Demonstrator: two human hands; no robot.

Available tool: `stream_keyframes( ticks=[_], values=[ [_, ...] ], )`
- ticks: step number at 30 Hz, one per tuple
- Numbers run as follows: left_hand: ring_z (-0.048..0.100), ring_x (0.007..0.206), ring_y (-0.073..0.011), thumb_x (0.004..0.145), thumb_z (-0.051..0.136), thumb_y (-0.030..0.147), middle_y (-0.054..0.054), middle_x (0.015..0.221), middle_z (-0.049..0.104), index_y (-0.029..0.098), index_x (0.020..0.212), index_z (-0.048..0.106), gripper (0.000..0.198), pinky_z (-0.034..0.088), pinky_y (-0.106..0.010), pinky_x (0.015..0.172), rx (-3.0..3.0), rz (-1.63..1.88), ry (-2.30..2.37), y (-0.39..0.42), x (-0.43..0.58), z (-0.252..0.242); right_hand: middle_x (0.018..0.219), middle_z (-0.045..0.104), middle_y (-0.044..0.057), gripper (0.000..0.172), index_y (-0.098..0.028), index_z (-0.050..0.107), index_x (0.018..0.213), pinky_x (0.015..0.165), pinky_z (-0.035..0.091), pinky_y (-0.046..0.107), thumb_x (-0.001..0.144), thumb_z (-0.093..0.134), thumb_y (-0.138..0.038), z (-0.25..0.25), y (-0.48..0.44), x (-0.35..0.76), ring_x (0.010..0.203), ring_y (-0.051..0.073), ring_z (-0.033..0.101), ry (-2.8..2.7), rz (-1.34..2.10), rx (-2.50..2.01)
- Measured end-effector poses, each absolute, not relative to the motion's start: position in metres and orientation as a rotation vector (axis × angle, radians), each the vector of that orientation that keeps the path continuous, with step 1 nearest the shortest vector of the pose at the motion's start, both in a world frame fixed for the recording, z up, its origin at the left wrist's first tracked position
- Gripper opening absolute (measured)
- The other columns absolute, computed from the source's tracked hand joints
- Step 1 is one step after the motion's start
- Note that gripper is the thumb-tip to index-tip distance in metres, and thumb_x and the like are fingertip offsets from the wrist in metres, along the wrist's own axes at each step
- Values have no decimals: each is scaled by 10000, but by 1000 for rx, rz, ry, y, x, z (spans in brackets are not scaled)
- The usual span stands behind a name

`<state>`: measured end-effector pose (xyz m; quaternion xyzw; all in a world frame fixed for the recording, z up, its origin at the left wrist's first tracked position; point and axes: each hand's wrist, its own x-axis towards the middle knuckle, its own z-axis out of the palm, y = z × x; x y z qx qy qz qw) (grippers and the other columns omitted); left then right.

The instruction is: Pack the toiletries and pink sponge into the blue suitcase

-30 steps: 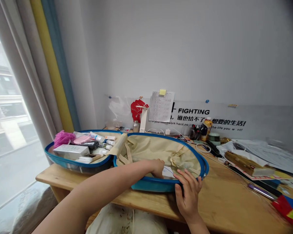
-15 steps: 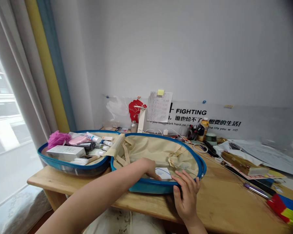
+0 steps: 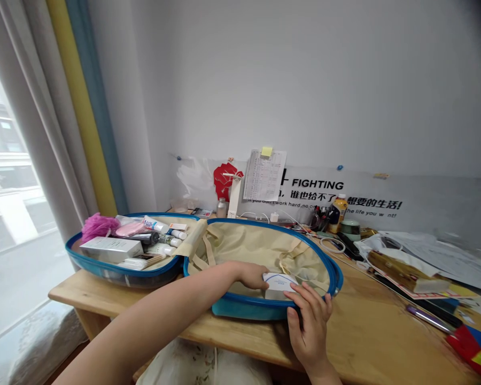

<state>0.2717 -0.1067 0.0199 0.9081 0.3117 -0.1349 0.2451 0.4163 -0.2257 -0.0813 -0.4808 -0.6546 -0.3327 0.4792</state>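
Head view shows the left arm (image 3: 152,302) coming in from the lower left and lying across the front of an open blue-rimmed travel case (image 3: 240,310), and its left hand (image 3: 250,275) is bent down inside the right half of the case. The fingers of this hand are at the left edge of a white packet (image 3: 278,285) with thin blue lines, but the grip there is partly hidden, so I cannot tell if it is clenched. The packet lies on the beige lining, near the front rim. The right hand (image 3: 310,326) comes up from the bottom and sits on the front rim just beside the packet, with curved fingers and the thumb below the rim; I cannot tell if this grip is tight. The other half of the case, at left, carries a pink bath puff (image 3: 98,226), a white box (image 3: 111,249) and small tubes. On the wall behind the wooden counter (image 3: 356,321), a clear sheet (image 3: 316,187) has the readable word "FIGHTING" and Chinese writing. A white curtain (image 3: 36,107) hangs beside the window at the left of the frame.
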Motion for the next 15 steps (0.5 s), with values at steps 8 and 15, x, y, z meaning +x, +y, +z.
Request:
stream_keyframes(
  ticks=[8, 15],
  values=[
    [584, 1171, -221, 861, 500, 341, -108, 1320, 601, 128, 1349, 472, 533, 440, -305, 984, 2454, -239, 888, -111, 276, 20, 1013, 664, 45, 227, -247, 600, 1018, 1086, 199, 448, 922, 398, -285, -84, -224, 419, 1087, 221, 565, -1600, -816, -1171],
    [576, 1169, -145, 967, 347, 374, -13, 1373, 561, 244, 1384, 440, 446, 434, -230, 989, 2468, 232, 1213, -88, 239, 51, 1006, 659, 58, 232, -229, 598, 1013, 1088, 196, 462, 931, 391, -296, -86, -222, 420, 1097, 226, 554, -1608, -820, -1157]
  ],
)
